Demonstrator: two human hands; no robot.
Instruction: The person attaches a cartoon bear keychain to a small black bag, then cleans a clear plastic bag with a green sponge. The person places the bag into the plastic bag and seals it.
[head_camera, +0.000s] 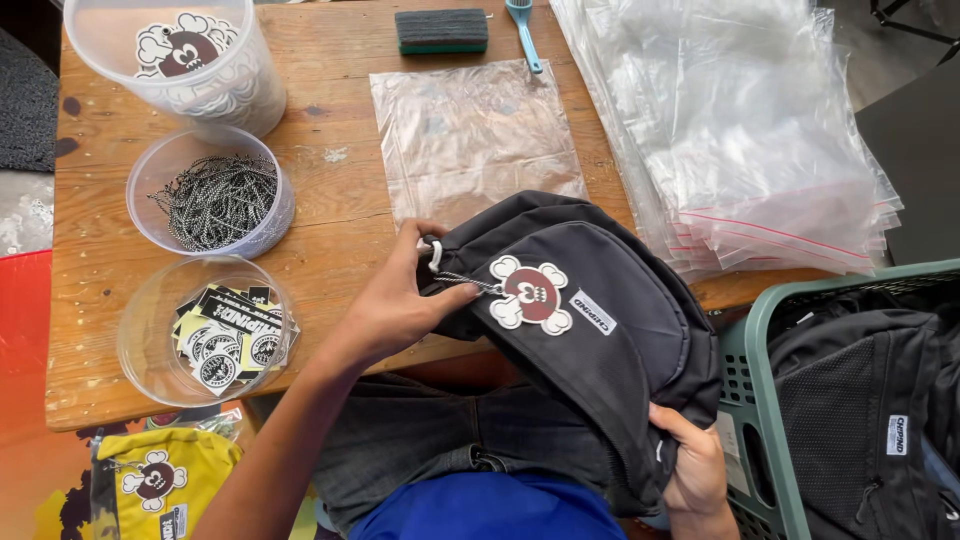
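Note:
A black fabric bag (600, 330) lies across my lap and the table's front edge. A cartoon-shaped tag (530, 295) in white and dark red hangs on a small ball chain at its zipper. My left hand (395, 305) pinches the chain and zipper pull at the bag's left end. My right hand (695, 465) grips the bag's lower right end. A clear plastic bag (470, 140) lies flat on the wooden table (330, 200) just beyond the black bag.
Three clear tubs stand at the left: one with cartoon tags (185, 60), one with ball chains (215, 200), one with stickers (220, 335). A stack of clear bags (750, 130) lies at the right. A green basket (760, 400) holds more black bags. A sponge (442, 30) sits at the far edge.

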